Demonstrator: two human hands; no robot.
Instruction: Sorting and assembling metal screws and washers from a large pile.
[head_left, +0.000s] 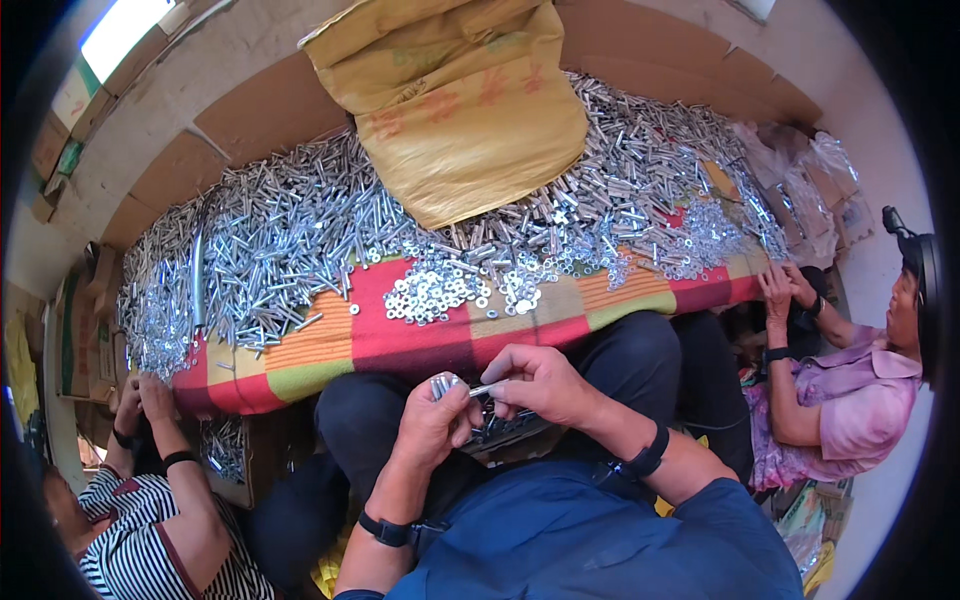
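Observation:
Above my lap, my left hand [436,414] is closed around a few short silver metal bolts [443,386], whose ends poke up by the thumb. One slim metal bolt [481,390] bridges the gap between both hands. My right hand [540,384] pinches its right end between thumb and fingertips; any small part in that pinch is hidden. Just beyond my knees, a pile of washers [430,292] lies on a checkered cloth [385,335]. Behind it spreads a large heap of similar silver bolts [285,235].
A yellow woven sack [470,130] covers the heap's middle, with cardboard [660,50] behind. One co-worker in stripes [165,510] sits left, another in a pink shirt [830,410] right; both have hands at the cloth's ends. Below my hands, a dark container [505,432] partly shows.

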